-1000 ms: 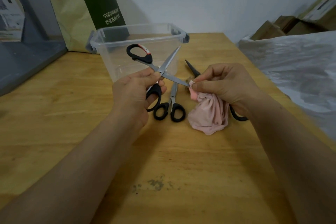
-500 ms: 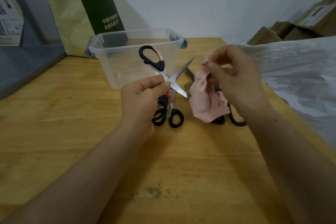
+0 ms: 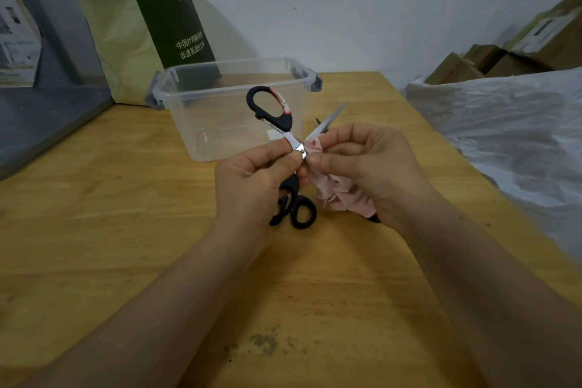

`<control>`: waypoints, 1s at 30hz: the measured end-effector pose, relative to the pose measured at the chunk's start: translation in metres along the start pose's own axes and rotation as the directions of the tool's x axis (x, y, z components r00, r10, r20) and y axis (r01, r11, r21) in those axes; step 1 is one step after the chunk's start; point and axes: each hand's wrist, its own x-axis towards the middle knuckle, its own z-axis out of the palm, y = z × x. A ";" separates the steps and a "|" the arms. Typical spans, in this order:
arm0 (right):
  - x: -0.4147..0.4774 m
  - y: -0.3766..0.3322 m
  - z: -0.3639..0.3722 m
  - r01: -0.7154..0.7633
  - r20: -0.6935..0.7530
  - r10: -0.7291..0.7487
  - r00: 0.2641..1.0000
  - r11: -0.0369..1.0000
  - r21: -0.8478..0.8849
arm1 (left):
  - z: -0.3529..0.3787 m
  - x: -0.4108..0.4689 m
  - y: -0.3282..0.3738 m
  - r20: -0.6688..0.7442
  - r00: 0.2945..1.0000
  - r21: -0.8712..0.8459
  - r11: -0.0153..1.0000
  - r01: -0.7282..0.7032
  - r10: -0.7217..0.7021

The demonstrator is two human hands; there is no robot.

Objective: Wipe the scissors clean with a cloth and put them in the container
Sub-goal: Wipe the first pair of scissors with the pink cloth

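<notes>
The left grip (image 3: 255,179) pinches the scissors (image 3: 283,123) at the pivot. They are spread, with one black loop raised and one blade pointing up to the right. The right grip (image 3: 371,167) pinches a pink cloth (image 3: 340,192) against that blade beside the pivot. Below the hands a second pair (image 3: 302,213) lies on the counter (image 3: 126,230). The clear container (image 3: 201,123) stands just behind the held scissors.

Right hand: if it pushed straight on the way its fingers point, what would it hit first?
Likely the open scissors by their pivot: the right hand, pinching the pink cloth, points left at them, with the left hand gripping just behind. Depth is unclear.
</notes>
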 end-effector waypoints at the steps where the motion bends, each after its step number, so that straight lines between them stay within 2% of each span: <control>1: 0.000 0.000 0.001 -0.004 -0.003 0.005 1.000 1.000 0.021 | 0.001 -0.001 0.000 0.004 1.000 -0.010 1.000 0.006 -0.006; 5: -0.001 0.001 0.000 -0.018 0.029 0.016 0.999 0.996 0.088 | 0.002 -0.003 0.002 0.004 0.999 -0.074 0.996 0.053 -0.053; 8: -0.002 0.000 0.001 0.015 0.033 -0.016 0.999 0.999 0.042 | 0.002 -0.003 0.002 0.014 0.997 -0.109 0.991 0.081 -0.080; 14: 0.000 0.001 0.003 -0.037 -0.064 0.045 0.997 0.991 0.128 | 0.002 -0.002 -0.001 0.005 0.997 -0.084 0.994 0.071 -0.071; 18: 0.002 0.001 -0.003 -0.108 -0.076 0.109 0.991 0.994 0.016 | 0.001 -0.002 -0.003 0.030 0.998 -0.072 0.996 0.055 -0.053; 22: 0.002 0.001 -0.006 -0.123 0.010 0.123 0.992 0.992 0.001 | 0.001 -0.002 -0.003 0.034 0.998 -0.067 0.996 0.052 -0.050; 25: 0.002 -0.003 -0.010 -0.158 0.032 0.161 0.986 0.984 -0.085 | 0.002 -0.002 -0.003 0.019 0.998 -0.101 0.994 0.053 -0.052; 30: 0.003 0.001 -0.008 -0.104 0.029 0.107 0.994 0.992 -0.077 | 0.001 -0.002 -0.005 0.024 0.999 -0.055 0.998 0.028 -0.027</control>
